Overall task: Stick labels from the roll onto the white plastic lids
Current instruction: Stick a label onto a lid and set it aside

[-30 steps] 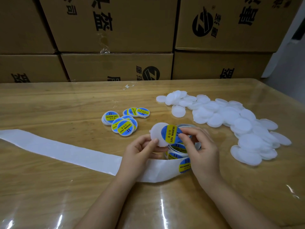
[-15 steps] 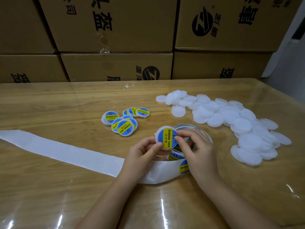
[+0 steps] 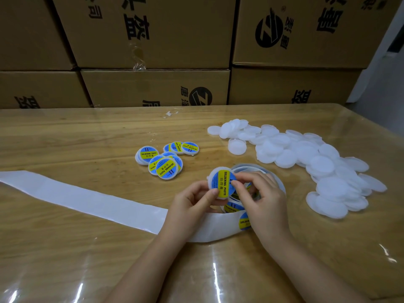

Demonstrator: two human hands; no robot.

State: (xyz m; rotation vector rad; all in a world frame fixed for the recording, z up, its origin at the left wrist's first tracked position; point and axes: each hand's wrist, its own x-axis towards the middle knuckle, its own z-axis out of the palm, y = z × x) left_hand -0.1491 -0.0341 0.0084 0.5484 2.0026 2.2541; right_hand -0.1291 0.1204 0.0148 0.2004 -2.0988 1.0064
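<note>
A white plastic lid [image 3: 221, 182] with a blue and yellow "soldering paste" label on it is held up above the label roll [image 3: 240, 206]. My left hand [image 3: 192, 204] pinches the lid's lower left edge between thumb and fingers. My right hand [image 3: 260, 197] holds its right side, thumb pressing on the label. The roll lies under my hands, its spent white backing strip [image 3: 76, 200] trailing to the left. A heap of bare white lids [image 3: 306, 162] lies to the right. Several labelled lids [image 3: 166, 158] lie in a small group at the centre.
The wooden table [image 3: 65, 138] has a glossy clear cover. Stacked brown cardboard boxes [image 3: 153, 51] stand against its far edge. A small white scrap [image 3: 169, 114] lies near the back.
The label, earlier half off the lid at its right, now sits centred on the lid. Both hands have drawn closer together and my right thumb rubs over the label.
</note>
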